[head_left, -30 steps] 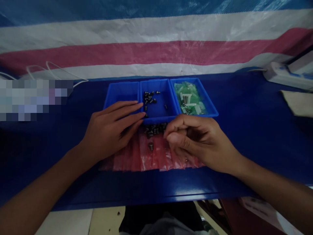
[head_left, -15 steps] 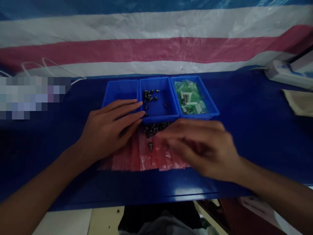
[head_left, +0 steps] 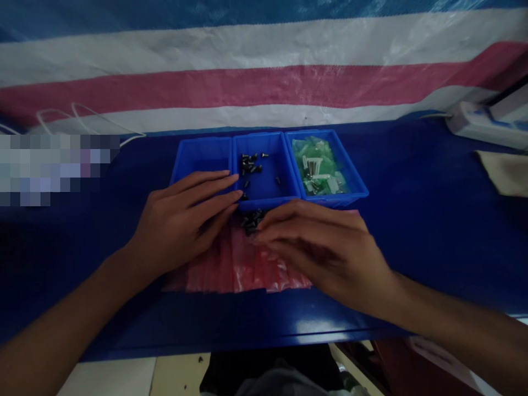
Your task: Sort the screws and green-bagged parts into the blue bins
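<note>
My left hand [head_left: 187, 217] lies flat with its fingers stretched out, across the front of the left blue bin [head_left: 204, 144] and up to the edge of the middle blue bin [head_left: 270, 192]. My right hand [head_left: 322, 250] is closed in a pinch. Its fingertips touch the near side of a pile of black screws [head_left: 251, 221]; whatever they hold is hidden. Under the pile and both hands lie red-tinted plastic bags [head_left: 243, 272], overlapping in a row. More black screws [head_left: 249, 164] are scattered in the middle bin, mostly at its left.
The right blue bin [head_left: 358, 190] holds green-tinted bags [head_left: 319, 151] with silver screws and white pieces. White cables [head_left: 132, 136] run at the back left. A white device [head_left: 482, 129] and a beige cloth [head_left: 505, 173] are at the right. A striped sheet [head_left: 264, 82] hangs behind.
My right hand has shifted left to the near edge of the screw pile. The single screw lying in front of the pile no longer shows there. My left hand stays in place.
</note>
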Demonstrator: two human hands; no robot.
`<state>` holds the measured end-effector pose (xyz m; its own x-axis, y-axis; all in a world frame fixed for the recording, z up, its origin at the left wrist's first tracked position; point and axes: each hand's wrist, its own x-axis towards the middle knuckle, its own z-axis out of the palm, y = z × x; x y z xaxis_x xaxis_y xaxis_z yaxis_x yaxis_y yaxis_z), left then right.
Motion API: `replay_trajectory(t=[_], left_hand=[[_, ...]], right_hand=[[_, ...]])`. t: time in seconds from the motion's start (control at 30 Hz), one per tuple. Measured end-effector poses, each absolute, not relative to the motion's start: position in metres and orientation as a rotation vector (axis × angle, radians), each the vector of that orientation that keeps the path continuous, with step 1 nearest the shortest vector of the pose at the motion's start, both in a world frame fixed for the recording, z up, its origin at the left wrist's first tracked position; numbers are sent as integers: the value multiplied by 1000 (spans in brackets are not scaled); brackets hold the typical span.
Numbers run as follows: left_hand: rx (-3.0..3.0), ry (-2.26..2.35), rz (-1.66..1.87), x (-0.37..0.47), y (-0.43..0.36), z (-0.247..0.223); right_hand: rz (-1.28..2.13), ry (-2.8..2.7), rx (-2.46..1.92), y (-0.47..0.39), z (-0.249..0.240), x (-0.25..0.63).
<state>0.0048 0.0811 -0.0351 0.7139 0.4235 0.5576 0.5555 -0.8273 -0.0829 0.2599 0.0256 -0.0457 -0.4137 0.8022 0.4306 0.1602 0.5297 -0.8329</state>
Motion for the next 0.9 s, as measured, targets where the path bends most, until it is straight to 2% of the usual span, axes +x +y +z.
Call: replay_trajectory(t=[0.2, 0.3, 0.5, 0.6, 0.67, 0.73, 0.8, 0.9], left_hand=[[-2629, -749, -766, 4, 81, -35], [-2628, -764, -769, 4, 81, -35], [-2666, -806, -802, 3, 81, -36], [-2696, -849, -811, 3, 81, -36], [-2706, -875, -804, 3, 80, -36], [-2703, -874, -801, 3, 81, -37], [-2703, -852, -799, 3, 81, -37], [-2690, -814, -814, 2, 82, -38]], right_hand=[[1820, -1339, -768, 31, -37, 262], [1937, -1252, -771, 36, -39, 264], [1444, -1219, -850, 39, -33, 271], [941, -1745, -941, 36, -37, 272], [510, -2175, -904, 33, -43, 271], [220, -2431, -852, 32, -51, 269], [152, -2497, -866, 33, -56, 267], [240, -2457, -893, 35, -61, 265]])
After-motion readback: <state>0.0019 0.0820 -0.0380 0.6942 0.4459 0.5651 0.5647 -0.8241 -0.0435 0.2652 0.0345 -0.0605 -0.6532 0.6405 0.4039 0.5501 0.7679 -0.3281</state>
